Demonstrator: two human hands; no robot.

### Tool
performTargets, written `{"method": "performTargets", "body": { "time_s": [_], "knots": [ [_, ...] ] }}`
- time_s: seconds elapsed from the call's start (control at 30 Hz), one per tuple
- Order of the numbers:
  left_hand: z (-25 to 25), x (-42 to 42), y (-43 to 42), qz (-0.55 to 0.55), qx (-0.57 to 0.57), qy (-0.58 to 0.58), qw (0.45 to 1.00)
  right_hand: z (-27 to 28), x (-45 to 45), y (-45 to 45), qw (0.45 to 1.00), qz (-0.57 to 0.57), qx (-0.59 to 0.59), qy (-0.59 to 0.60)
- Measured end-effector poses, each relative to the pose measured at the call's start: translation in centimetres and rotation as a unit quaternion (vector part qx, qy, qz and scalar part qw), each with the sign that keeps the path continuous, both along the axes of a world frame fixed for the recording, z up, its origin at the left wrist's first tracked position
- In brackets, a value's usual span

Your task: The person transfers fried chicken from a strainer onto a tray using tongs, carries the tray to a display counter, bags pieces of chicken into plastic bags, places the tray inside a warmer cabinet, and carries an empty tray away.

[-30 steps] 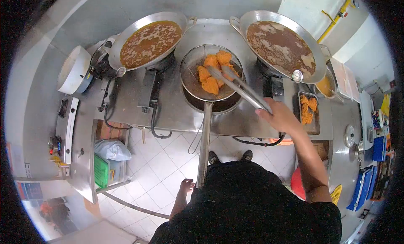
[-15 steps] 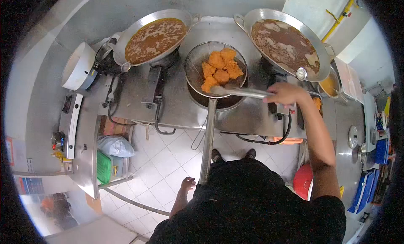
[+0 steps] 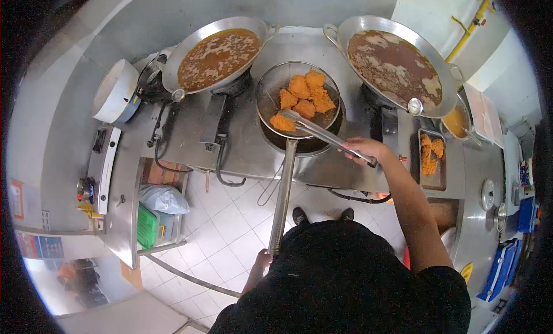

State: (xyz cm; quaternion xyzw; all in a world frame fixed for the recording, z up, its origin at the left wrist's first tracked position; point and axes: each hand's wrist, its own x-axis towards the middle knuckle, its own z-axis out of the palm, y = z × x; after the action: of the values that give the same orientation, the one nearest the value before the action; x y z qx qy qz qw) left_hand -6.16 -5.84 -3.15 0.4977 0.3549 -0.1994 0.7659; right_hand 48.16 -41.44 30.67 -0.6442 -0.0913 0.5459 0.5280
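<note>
As the right hand (image 3: 364,150) nears the strainer (image 3: 269,101), tongs (image 3: 321,133) now slanting

No legible txt or nos. anywhere. Orange-edged sheet (image 3: 17,199) & blue-and-red poster (image 3: 41,246) on L side prob. carry print, but too small/blurred to read. Same w/ L dial (image 3: 178,95) on L wok (image 3: 170,69), R dial (image 3: 415,106) on R wok (image 3: 368,23), & tiny pale mark (image 3: 292,274) on black shirt (image 3: 340,288).
</note>
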Motion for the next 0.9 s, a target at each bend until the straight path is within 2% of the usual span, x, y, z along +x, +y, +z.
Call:
{"method": "performTargets", "body": {
  "time_s": [0.03, 0.1, 0.2, 0.23, 0.3, 0.33, 0.37, 0.47, 0.57, 0.63, 0.73, 0.83, 0.9],
  "knots": [
    [-1.5, -1.3, 0.9, -0.009, 0.024, 0.017, 1.000, -0.5, -0.4, -0.4, 0.999, -0.003, 0.029, 0.020],
    [1.5, -0.2, 0.3, -0.017, 0.044, 0.037, 0.998, -1.1, -1.1, -1.6, 0.995, -0.009, 0.084, 0.056],
    [3.6, 1.2, 0.9, -0.073, 0.040, 0.073, 0.994, -1.0, -2.7, -2.9, 0.994, -0.048, 0.070, 0.067],
    [4.6, 1.5, 0.9, -0.100, 0.049, 0.042, 0.993, -0.9, -3.2, -3.7, 0.992, -0.055, 0.077, 0.084],
    [6.7, 3.8, 0.5, -0.155, 0.082, 0.012, 0.984, -0.2, -5.4, -6.2, 0.996, -0.076, 0.043, 0.015],
    [6.9, 4.5, 0.5, -0.180, 0.099, 0.003, 0.979, 0.2, -6.9, -8.3, 0.995, -0.096, 0.020, -0.017],
    [7.0, 5.5, 0.3, -0.211, 0.116, -0.002, 0.971, -0.7, -8.5, -11.0, 0.989, -0.139, 0.048, 0.021],
    [7.2, 7.6, -0.6, -0.278, 0.175, -0.003, 0.945, 1.4, -14.6, -18.8, 0.964, -0.256, 0.061, 0.046],
    [7.4, 9.3, -1.9, -0.329, 0.228, 0.000, 0.916, 3.6, -20.0, -25.6, 0.911, -0.410, 0.037, 0.000],
    [7.3, 10.3, -2.3, -0.357, 0.260, -0.004, 0.897, 4.0, -22.1, -30.2, 0.886, -0.464, 0.009, 0.016],
    [7.5, 12.2, -2.9, -0.397, 0.301, -0.015, 0.867, 2.3, -22.6, -35.5, 0.844, -0.522, -0.114, -0.037],
    [7.6, 13.8, -3.0, -0.424, 0.335, -0.025, 0.841, -1.4, -21.4, -38.6, 0.810, -0.554, -0.157, -0.106],
    [8.1, 14.9, -3.2, -0.440, 0.360, -0.032, 0.822, -1.7, -20.3, -38.0, 0.792, -0.567, -0.192, -0.118]
  ]
}}
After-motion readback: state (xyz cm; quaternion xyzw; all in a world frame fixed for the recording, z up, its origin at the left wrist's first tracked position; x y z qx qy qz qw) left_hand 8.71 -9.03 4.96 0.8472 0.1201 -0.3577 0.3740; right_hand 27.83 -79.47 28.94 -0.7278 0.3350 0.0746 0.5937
